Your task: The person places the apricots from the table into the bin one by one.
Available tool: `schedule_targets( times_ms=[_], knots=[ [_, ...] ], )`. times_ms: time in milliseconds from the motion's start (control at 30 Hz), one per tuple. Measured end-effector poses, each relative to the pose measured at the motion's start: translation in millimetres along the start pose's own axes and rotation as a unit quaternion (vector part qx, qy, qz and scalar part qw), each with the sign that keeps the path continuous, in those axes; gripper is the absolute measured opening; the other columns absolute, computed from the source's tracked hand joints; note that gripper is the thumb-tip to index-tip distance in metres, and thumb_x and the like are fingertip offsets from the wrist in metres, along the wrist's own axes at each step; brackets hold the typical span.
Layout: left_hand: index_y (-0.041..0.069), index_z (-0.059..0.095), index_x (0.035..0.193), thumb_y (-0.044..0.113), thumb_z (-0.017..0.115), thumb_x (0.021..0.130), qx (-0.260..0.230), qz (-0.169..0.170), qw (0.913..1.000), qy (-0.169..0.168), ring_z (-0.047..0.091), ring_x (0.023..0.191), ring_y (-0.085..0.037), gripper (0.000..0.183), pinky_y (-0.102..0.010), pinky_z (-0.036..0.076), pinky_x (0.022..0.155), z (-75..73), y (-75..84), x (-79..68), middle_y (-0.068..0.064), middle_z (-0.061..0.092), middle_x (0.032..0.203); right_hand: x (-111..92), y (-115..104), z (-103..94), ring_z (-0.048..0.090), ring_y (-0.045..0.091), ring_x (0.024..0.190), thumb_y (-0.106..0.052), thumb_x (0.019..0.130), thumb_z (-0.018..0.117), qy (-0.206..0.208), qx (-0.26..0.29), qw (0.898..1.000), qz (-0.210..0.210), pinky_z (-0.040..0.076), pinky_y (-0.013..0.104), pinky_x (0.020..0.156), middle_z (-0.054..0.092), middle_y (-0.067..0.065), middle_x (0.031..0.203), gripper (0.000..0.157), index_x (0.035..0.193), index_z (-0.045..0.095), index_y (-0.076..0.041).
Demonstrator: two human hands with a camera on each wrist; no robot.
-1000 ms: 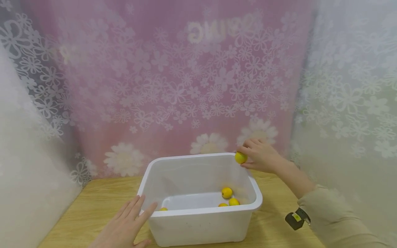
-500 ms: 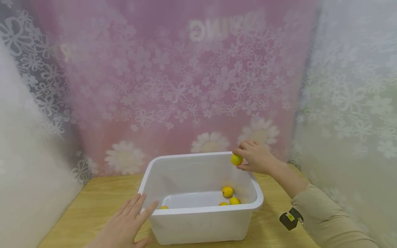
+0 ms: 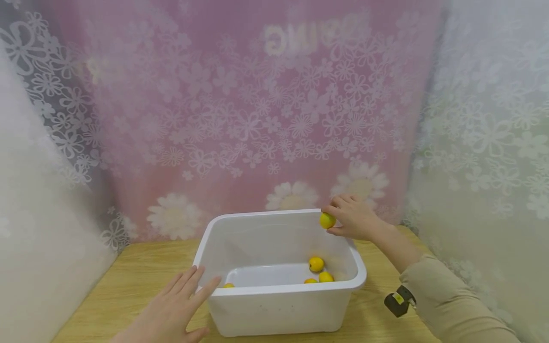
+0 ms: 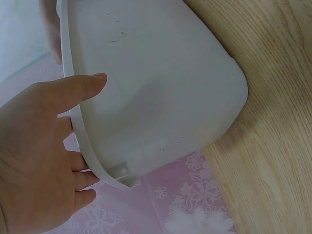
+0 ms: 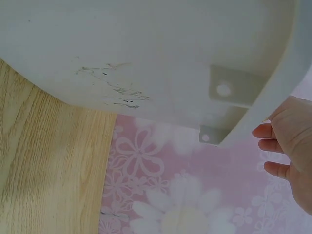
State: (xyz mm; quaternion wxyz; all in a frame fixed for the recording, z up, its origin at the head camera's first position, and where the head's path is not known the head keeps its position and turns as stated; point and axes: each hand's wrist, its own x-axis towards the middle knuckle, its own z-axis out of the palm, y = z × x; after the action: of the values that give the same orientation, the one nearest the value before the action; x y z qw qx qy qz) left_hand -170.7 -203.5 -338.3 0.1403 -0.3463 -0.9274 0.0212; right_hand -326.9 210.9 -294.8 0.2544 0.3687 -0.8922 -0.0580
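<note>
My right hand [image 3: 352,218] pinches a round yellow-green lemon [image 3: 328,220] between thumb and fingers, at the back right corner of the white plastic tub [image 3: 279,288]. In the right wrist view the tub's outer wall [image 5: 146,58] fills most of the picture; part of that hand [image 5: 295,146] shows at the right edge, and the lemon is hidden. Fingers spread, my left hand [image 3: 173,305] lies at the tub's front left corner. The left wrist view shows this hand [image 4: 44,141] with its thumb over the outer side and its other fingers beyond the rim.
Inside the tub lie several yellow lemons, one [image 3: 316,264] near the right wall and another [image 3: 229,285] at the front left, partly hidden by the rim. A wooden table [image 3: 141,276] carries the tub. Flowered curtains [image 3: 274,119] stand behind and at both sides.
Over the first half second my right hand shifted slightly left with the lemon, further over the tub's back right corner. Since then it has stayed nearly still. The left hand keeps its place.
</note>
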Motion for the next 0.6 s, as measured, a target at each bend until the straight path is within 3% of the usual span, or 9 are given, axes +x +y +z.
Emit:
schedule_targets(
  times_ms=[400,533,600],
  knots=[
    [0.011,0.039,0.140,0.048,0.067,0.077,0.006,0.009,0.9998,0.018,0.040,0.123,-0.043,0.079,-0.056,0.036,0.095,-1.2,1.7,2.2,-0.028,0.041,0.136,-9.4,-1.8,-1.4,0.051,0.032,0.100,-0.033,0.079,0.073,0.006,0.007,1.000,0.012,0.041,0.050,0.085,0.057,0.010,0.102,0.045,0.114,0.060,-0.008],
    [0.010,0.041,0.139,0.050,0.063,0.082,-0.028,-0.007,0.9995,0.015,0.040,0.123,-0.043,0.074,-0.057,0.035,0.095,-4.3,2.4,4.8,-0.026,0.042,0.136,-23.8,-5.2,-4.3,0.051,0.030,0.099,-0.030,0.079,0.072,0.026,0.037,0.999,0.016,0.041,0.049,0.086,0.057,0.009,0.102,0.043,0.113,0.060,-0.006],
    [0.009,0.045,0.137,0.051,0.061,0.083,-0.046,-0.028,0.9980,0.032,0.043,0.121,-0.041,0.070,-0.057,0.037,0.094,-6.6,2.6,6.5,-0.021,0.046,0.134,-33.8,-6.9,-5.3,0.052,0.027,0.097,-0.029,0.079,0.072,0.041,0.051,0.998,0.022,0.044,0.047,0.084,0.057,0.007,0.102,0.042,0.112,0.061,-0.006]
  ],
)
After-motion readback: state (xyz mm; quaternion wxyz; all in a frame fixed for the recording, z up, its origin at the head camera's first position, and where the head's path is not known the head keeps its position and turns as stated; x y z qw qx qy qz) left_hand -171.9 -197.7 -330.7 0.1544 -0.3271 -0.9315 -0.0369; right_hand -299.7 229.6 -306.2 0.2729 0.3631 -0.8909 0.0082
